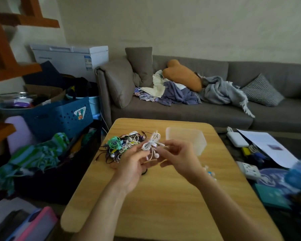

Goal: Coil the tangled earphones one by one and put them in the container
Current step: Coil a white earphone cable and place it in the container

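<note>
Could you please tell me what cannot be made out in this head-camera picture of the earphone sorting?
- Clear container, head view: too translucent and pale to tell whether any earphones lie inside.
- White earphones: the left hand and right hand cover part of the cord.
- Tangled pile: cords overlap, so the number of earphones is unclear.
- Blue object at the right edge: blurred and cut off.
</note>
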Action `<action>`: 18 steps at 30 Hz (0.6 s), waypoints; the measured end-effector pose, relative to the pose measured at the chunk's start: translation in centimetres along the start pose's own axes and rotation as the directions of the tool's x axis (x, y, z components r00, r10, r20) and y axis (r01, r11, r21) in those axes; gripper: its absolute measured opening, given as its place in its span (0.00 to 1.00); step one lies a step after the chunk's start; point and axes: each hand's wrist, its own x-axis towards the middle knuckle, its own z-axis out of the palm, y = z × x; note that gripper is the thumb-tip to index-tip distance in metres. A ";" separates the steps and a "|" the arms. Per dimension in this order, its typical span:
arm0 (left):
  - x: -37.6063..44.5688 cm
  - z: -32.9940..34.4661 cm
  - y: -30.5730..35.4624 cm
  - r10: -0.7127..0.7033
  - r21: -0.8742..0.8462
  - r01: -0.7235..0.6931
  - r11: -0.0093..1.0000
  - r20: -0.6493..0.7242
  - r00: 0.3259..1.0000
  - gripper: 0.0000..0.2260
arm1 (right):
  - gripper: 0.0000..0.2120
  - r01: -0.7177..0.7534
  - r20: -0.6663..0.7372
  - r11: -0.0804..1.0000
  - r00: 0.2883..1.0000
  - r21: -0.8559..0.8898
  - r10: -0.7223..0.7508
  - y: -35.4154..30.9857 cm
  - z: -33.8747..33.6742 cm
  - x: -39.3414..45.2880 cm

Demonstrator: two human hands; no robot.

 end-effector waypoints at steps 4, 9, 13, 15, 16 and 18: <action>-0.5 -0.2 -3.2 -0.054 0.207 0.045 0.977 0.039 0.998 0.15 | 0.06 -0.038 0.009 0.997 0.999 -0.061 0.039 2.0 -1.6 -2.7; 0.4 0.7 -6.5 -0.102 0.140 0.113 0.984 -0.082 0.991 0.19 | 0.06 -0.170 -0.045 0.985 0.984 0.038 0.172 4.9 -4.0 -3.7; 1.3 1.2 -8.2 -0.155 0.178 0.178 0.968 -0.134 0.979 0.18 | 0.06 -0.211 -0.129 0.968 0.965 0.136 0.229 6.8 -4.4 -4.0; 1.7 1.5 -8.4 -0.155 0.187 0.181 0.966 -0.144 0.977 0.16 | 0.07 -0.198 -0.221 0.978 0.953 0.070 0.209 7.2 -4.1 -3.8; 1.8 1.6 -8.5 -0.139 0.192 0.168 0.967 -0.158 0.978 0.16 | 0.07 -0.187 -0.273 0.982 0.945 -0.005 0.178 7.4 -3.8 -3.6; 2.0 1.8 -8.6 -0.084 0.191 0.129 0.973 -0.231 0.969 0.20 | 0.07 -0.128 -0.330 0.981 0.941 -0.147 0.073 7.3 -3.2 -3.4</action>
